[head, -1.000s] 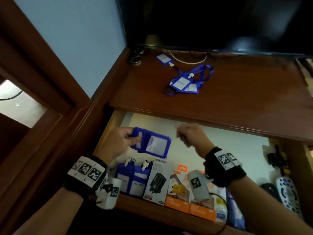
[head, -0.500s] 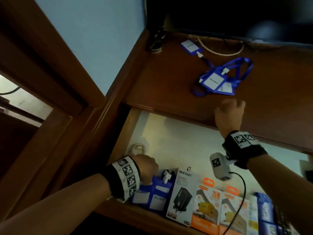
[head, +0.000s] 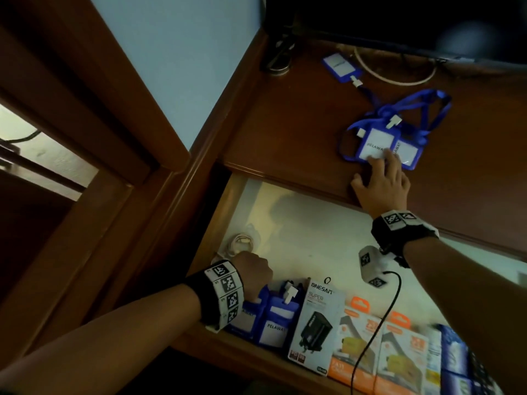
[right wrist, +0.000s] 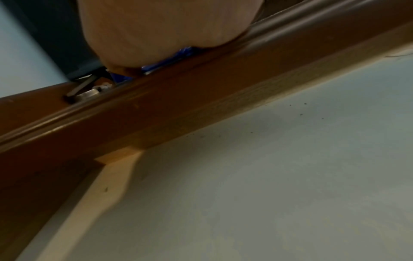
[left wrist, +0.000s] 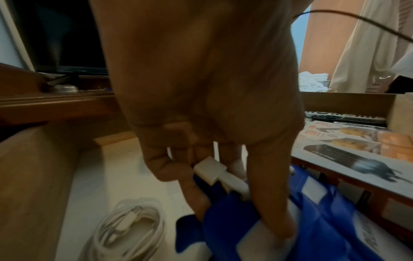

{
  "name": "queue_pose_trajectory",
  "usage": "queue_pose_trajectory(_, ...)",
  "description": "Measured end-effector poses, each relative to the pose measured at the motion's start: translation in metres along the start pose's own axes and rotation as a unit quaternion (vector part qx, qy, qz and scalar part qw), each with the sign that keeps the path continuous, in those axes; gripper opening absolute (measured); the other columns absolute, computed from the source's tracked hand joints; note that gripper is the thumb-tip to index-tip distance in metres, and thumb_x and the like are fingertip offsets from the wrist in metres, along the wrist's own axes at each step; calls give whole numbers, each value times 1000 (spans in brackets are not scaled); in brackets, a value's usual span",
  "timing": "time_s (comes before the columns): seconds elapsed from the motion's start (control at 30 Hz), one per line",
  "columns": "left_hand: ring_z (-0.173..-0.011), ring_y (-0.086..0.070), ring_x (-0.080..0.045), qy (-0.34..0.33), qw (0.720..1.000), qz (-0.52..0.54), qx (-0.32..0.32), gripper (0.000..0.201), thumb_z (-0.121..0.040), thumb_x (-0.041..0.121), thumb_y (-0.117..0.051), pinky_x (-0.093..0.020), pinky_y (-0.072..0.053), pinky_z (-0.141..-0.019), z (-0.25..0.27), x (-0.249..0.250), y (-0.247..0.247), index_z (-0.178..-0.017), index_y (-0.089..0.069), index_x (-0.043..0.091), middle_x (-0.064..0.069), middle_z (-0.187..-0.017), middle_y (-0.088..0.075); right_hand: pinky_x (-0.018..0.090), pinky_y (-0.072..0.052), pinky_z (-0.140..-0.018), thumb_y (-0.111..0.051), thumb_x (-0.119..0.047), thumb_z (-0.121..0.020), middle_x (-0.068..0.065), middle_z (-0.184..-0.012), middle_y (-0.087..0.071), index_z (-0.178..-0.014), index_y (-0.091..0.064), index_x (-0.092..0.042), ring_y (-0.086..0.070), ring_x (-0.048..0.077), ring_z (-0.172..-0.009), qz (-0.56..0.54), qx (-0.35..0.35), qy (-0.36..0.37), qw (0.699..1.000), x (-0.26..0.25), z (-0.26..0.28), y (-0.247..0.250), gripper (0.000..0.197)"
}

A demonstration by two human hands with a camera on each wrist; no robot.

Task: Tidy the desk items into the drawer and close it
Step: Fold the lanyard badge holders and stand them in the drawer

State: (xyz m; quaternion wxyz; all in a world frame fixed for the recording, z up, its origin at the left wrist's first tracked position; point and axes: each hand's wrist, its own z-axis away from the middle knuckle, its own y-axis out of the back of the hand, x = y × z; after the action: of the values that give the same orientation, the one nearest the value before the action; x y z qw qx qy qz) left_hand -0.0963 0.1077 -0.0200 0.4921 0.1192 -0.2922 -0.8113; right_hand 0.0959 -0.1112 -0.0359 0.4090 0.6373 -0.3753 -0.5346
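A: Left hand (head: 253,270) pinching blue badge holder (left wrist: 257,234) into drawer (head: 299,223), seven o'clock.

B: Right hand (head: 380,178) flat, open on desk badge holders (head: 379,146), one o'clock. Better gather lanyards (head: 419,109) too.

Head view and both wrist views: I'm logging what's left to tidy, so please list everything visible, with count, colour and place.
Badge holders on desk: two overlapping, blue with lanyards, near the desk's front edge; a third farther back.
Badge holders in drawer: at least two, blue, front left.
Coiled cable: one, white, drawer's left side.
Charger box: one, white with a black plug picture, drawer front.
Orange boxes: two, right of the charger box.
Remotes: two, one dark, one light, drawer's far right.
Drawer: open, pale lining.
Hands: left hand grips a drawer badge holder; right hand touches the desk pair.
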Motion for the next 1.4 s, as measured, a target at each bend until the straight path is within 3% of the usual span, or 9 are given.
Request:
queue_pose_trajectory(0.37, -99, -59, -31, 79, 993, 65, 52, 51, -84, 39, -67, -38, -44, -73, 2, 8, -24, -118, -44, 10, -15, -114, -57, 52, -17, -111, -78, -49, -66, 10, -154, -20, -131, -39, -17, -10, 29, -146, 34, -112, 14, 993, 13, 37, 23, 83)
queue_pose_trajectory(0.53, -102, -57, -26, 109, 985, 108, 74, 49, -82, 39, -69, -36, -45, -77, 2, 11, -33, -117, -44, 14, -9, -116, -56, 49, -45, -79, -73, -7, -68, 22, -112, -49, -102, -55, 2, -52, 43, -100, 38, -29, 31, 998, 21, 60, 35, 40)
queue_pose_trajectory(0.73, -115, -44, -19, 135, 965, 194, 117, 59, -70, 35, -77, -35, -46, -86, 2, 13, -34, -118, -43, 25, 2, -120, -43, 36, -37, -63, -66, 1, -72, 23, -98, -55, -91, -55, 3, -55, 40, -83, -6, -10, 32, 999, 28, 63, 52, 22)
queue_pose_trajectory(0.87, -122, -36, -16, 154, 918, 326, 164, 69, -68, 38, -78, -34, -39, -99, -1, 12, -36, -125, -41, 30, 5, -128, -39, 32, -30, -59, -60, -2, -76, 15, -75, -53, -80, -49, -5, -49, 32, -66, -110, 50, -62, 991, 33, 65, 65, 13)
queue_pose_trajectory(1.0, -124, -36, -14, 130, 861, 423, 250, 62, -72, 31, -77, -29, -35, -100, -11, 17, -23, -125, -45, 28, 4, -129, -42, 31, -38, -55, -65, -4, -76, 15, -71, -57, -76, -48, -6, -53, 28, -64, -245, 52, -147, 957, 35, 78, 69, 16)
queue_pose_trajectory(1.13, -118, -41, -11, 81, 814, 490, 302, 49, -80, 29, -74, -24, -34, -91, -22, 33, 13, -121, -48, 28, 7, -125, -47, 36, -55, -59, -54, 7, -83, 19, -88, -62, -77, -49, -8, -70, 35, -71, -491, -11, -232, 839, 26, 102, 79, 18)
queue_pose_trajectory(1.2, -112, -48, -11, 48, 784, 538, 305, 44, -84, 31, -71, -23, -39, -86, -28, 42, 38, -121, -48, 27, 7, -121, -52, 30, -54, -55, -52, 9, -85, 21, -90, -60, -84, -50, -1, -69, 38, -73, -532, -37, -228, 815, 19, 112, 87, 10)
queue_pose_trajectory(1.33, -107, -52, -9, -30, 670, 697, 254, 49, -91, 40, -59, -26, -43, -82, -34, 65, 86, -131, -34, 26, 6, -122, -51, 32, -50, -59, -56, 5, -87, 16, -86, -68, -91, -53, -2, -70, 31, -67, -557, -66, -202, 802, 11, 123, 104, 9)
queue_pose_trajectory(1.4, -107, -56, -10, -44, 618, 744, 251, 53, -91, 50, -55, -29, -44, -81, -34, 75, 103, -134, -34, 27, 5, -125, -53, 34, -50, -59, -59, 4, -85, 16, -82, -69, -89, -55, 3, -70, 30, -67, -522, -53, -174, 833, 10, 129, 106, 6)
